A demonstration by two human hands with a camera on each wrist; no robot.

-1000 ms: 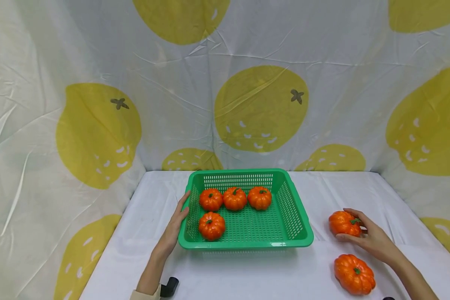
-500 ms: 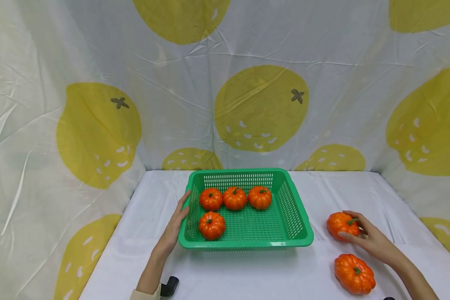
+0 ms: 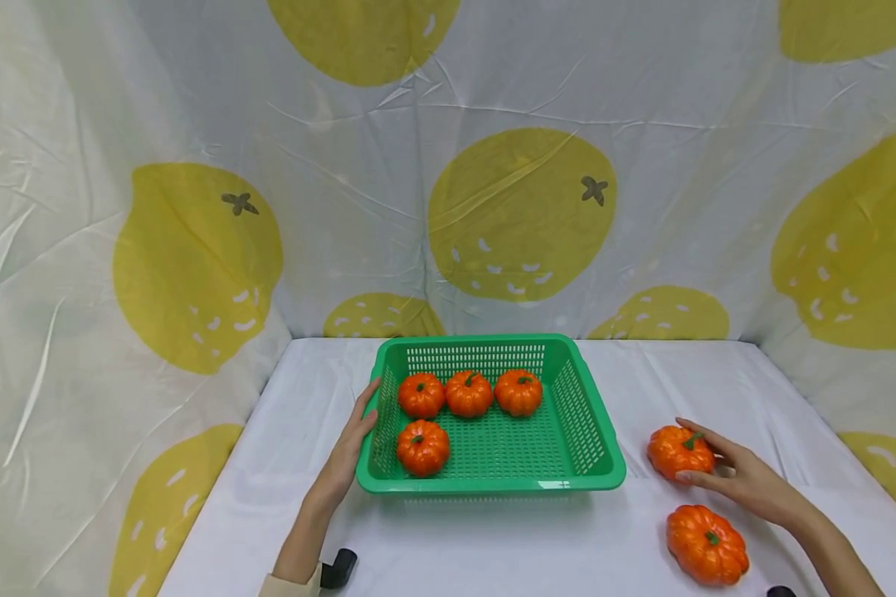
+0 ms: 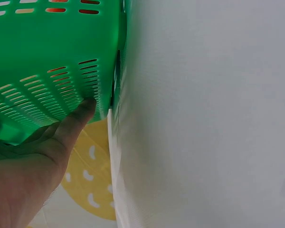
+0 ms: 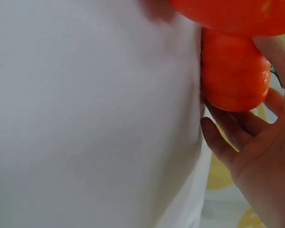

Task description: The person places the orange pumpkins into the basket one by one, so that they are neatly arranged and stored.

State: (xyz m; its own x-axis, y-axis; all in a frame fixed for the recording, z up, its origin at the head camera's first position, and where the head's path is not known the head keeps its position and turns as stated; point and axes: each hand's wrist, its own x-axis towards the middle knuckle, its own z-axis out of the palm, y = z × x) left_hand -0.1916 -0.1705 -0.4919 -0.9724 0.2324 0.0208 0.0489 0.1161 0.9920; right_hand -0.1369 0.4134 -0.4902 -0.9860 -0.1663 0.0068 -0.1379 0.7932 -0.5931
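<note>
Our right hand [image 3: 747, 479] curls its fingers and thumb round a small orange pumpkin [image 3: 678, 452], which sits on the white worktop [image 3: 493, 539] to the right of the green basket [image 3: 601, 468], well apart from its wall; in the right wrist view the fingers [image 5: 223, 142] wrap the underside of that pumpkin [image 5: 235, 71]. A second pumpkin [image 3: 706, 545] lies on the worktop just nearer to us, close to our right wrist but not touched. Our left hand [image 3: 353, 444] lies flat with straight fingers against the basket's left outer wall, and the left wrist view shows the thumb [image 4: 78, 118] pressed to the slotted green side [image 4: 47, 57], gripping nothing. Inside the basket we see four pumpkins: three in a row [image 3: 469, 394] along the far wall, touching or nearly touching one another, and one [image 3: 422, 447] alone in the near left corner. A lemon-print cloth [image 3: 194, 249] hangs behind and at both sides.
</note>
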